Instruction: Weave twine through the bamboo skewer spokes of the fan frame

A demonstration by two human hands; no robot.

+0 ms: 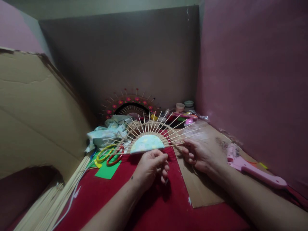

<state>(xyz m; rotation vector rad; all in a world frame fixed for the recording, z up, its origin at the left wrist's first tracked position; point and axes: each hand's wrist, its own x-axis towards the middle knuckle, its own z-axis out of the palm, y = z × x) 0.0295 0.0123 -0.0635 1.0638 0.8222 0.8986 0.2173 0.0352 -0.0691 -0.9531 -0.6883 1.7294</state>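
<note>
A half-round craft piece (147, 142) with a pale flowered centre and many thin wooden sticks fanning outward is held upright above the red cloth (149, 205). My left hand (151, 165) is closed on its lower edge, under the pale centre. My right hand (202, 154) pinches the woven band and sticks at the piece's right end.
A finished stick fan with pink flowers (131, 102) stands at the back. Crumpled light cloth (108, 131), red and yellow scissors (111, 154) and green paper (107, 170) lie left. A pink glue gun (250, 168) rests right on a cardboard sheet (199, 189). Loose sticks (48, 202) lie lower left.
</note>
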